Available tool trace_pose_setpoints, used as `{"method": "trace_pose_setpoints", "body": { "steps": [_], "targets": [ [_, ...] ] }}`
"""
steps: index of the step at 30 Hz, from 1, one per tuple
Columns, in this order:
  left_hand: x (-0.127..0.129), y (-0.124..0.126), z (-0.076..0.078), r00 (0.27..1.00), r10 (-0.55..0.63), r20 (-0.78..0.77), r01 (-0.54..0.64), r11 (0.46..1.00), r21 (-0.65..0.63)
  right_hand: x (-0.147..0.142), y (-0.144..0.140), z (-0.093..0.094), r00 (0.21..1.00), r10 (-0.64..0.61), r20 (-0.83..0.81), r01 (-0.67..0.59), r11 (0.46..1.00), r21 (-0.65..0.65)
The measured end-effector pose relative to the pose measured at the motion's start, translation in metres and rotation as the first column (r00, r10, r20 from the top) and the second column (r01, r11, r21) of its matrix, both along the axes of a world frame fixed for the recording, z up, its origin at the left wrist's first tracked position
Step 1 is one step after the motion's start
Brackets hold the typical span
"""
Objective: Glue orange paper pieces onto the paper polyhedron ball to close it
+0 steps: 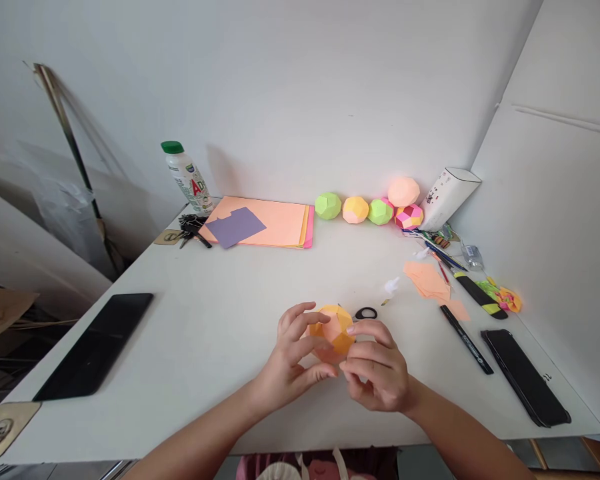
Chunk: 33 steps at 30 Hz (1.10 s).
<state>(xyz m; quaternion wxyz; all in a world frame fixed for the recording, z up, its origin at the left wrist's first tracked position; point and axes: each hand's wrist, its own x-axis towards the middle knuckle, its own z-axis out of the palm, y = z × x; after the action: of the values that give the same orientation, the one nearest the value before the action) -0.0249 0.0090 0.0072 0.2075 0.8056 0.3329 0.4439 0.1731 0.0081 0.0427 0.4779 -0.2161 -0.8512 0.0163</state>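
- Two bare hands meet above the near middle of the white table (220, 293), both closed around one orange and yellow paper ball (336, 329).
- Left hand (290, 360): fingers curled and slightly fanned over the ball's left face, thumb tucked beneath it; the grip pinches the paper.
- Right hand (377, 370): fingers bent and held close together, fingertips pressed to the ball's right and lower side, thumb on top.
- The paper ball is faceted, held just above the table surface between the two hands, partly hidden by the fingers.
- Scissors (365, 313) with black handles lie on the table just behind the ball, mostly hidden.
- A stack of coloured paper sheets (275, 223) lies at the far edge, a purple cut piece (235, 227) on top of it.
- Beside the stack, to the left: a bunch of keys (193, 229) and a white bottle (185, 175) with a green cap.
- Five finished paper balls (370, 208) stand in a cluster against the back wall, one resting on top of the others.
- Right of the hands: peach paper scraps (427, 280), a black pen (466, 339) and a dark phone (525, 377), well apart from the ball.
- A flat black tablet (97, 343) lies near the left edge.
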Motion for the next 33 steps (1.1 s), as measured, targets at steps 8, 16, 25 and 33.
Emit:
{"method": "trace_pose_setpoints", "body": {
  "steps": [8,16,25,33],
  "targets": [
    [0.002,-0.001,0.004,0.993,-0.074,0.091,0.066,0.994,0.083,0.003,0.003,-0.009,1.000,-0.018,-0.012,0.017,0.999,-0.045],
    [0.003,-0.007,0.008,0.986,-0.135,0.099,0.115,0.976,0.183,0.007,0.002,-0.013,0.996,-0.069,0.054,0.067,0.997,0.048],
    [0.004,-0.007,0.013,0.981,-0.168,0.098,0.157,0.981,0.114,0.010,0.003,-0.012,0.992,-0.088,0.086,0.079,0.992,0.094],
    [0.002,-0.007,0.017,0.978,-0.206,0.008,0.203,0.969,0.141,0.010,0.006,-0.011,0.993,-0.069,0.094,0.062,0.995,0.074]
  ]
}}
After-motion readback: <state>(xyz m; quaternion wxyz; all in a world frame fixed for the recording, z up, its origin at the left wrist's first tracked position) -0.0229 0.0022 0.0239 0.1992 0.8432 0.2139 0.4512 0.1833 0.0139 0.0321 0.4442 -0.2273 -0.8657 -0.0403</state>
